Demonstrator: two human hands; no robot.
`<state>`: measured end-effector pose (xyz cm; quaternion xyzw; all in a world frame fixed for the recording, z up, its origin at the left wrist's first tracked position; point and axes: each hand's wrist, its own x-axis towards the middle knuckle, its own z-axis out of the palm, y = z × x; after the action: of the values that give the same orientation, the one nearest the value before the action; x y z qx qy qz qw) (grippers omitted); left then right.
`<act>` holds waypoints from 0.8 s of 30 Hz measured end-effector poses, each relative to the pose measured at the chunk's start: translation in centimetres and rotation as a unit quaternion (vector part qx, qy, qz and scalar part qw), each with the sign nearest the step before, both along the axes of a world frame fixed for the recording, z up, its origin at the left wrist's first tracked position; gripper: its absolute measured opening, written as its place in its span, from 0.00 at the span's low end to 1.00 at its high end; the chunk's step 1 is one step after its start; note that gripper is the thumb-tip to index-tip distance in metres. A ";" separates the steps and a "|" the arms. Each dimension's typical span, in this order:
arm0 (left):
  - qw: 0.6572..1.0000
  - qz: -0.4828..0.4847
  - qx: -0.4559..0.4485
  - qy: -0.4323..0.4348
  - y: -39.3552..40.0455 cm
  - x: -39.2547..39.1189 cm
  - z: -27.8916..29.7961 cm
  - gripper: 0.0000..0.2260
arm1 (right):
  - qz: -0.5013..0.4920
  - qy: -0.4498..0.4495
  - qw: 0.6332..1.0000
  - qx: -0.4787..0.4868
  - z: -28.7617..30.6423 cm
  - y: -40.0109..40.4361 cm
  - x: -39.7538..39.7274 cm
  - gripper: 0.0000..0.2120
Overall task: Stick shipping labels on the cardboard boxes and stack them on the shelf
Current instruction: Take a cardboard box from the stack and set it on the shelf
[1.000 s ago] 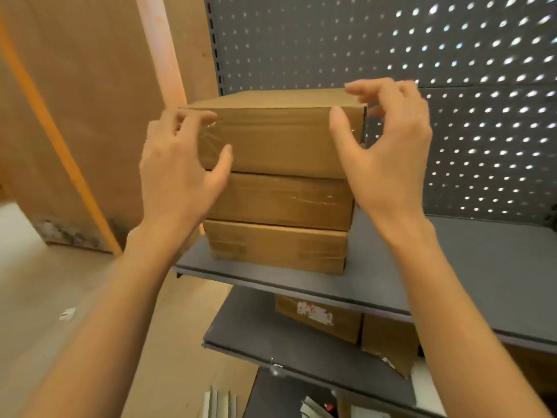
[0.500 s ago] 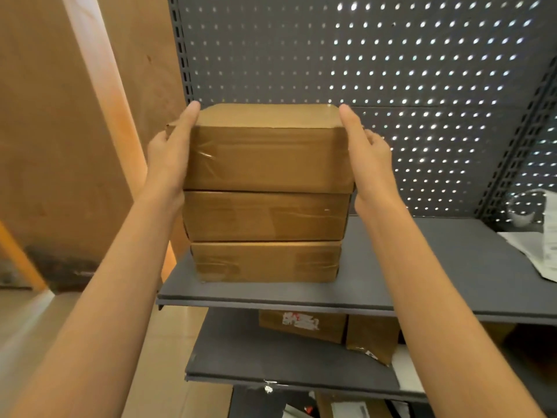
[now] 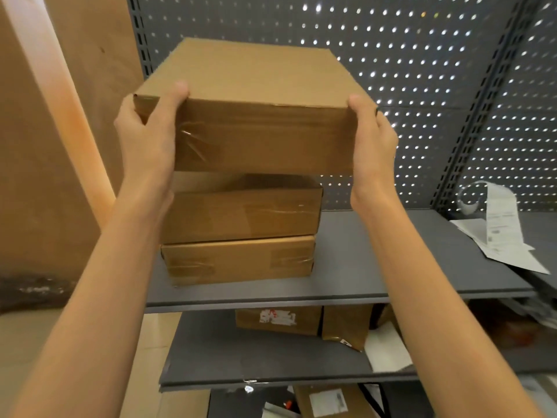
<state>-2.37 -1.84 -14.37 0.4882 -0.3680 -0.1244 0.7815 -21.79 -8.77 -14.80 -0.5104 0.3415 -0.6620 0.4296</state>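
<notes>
A plain brown cardboard box (image 3: 265, 137) with clear tape on its front is held in the air between both hands, pulled toward me and just above a stack. My left hand (image 3: 144, 140) grips its left end, thumb on the top edge. My right hand (image 3: 373, 143) grips its right end the same way. Below it, two more taped boxes, the middle box (image 3: 241, 209) on the bottom box (image 3: 238, 260), sit stacked on the grey shelf (image 3: 376, 267). No label shows on any visible face. A curled strip of white shipping labels (image 3: 500, 233) lies at the shelf's right end.
A perforated grey back panel (image 3: 407, 70) closes the shelf behind. A brown wooden panel (image 3: 45, 146) stands to the left. The lower shelf (image 3: 256, 363) carries a labelled box (image 3: 277, 319), torn cardboard and white paper. More boxes lie below that.
The top box rested on the stack with my hands at its sides; now both hands grip it and it is raised and drawn toward me, off the middle box.
</notes>
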 end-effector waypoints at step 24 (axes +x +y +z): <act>0.999 -0.023 -0.030 -0.018 -7.8 -24.9 -0.5 0.19 | -0.024 -0.054 0.995 -0.086 -0.2 -7.5 -25.4 0.21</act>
<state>-27.22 -9.59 -14.83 0.4585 -0.3966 -0.1226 0.7858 -47.18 -16.30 -14.95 -0.5006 0.2716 -0.7257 0.3861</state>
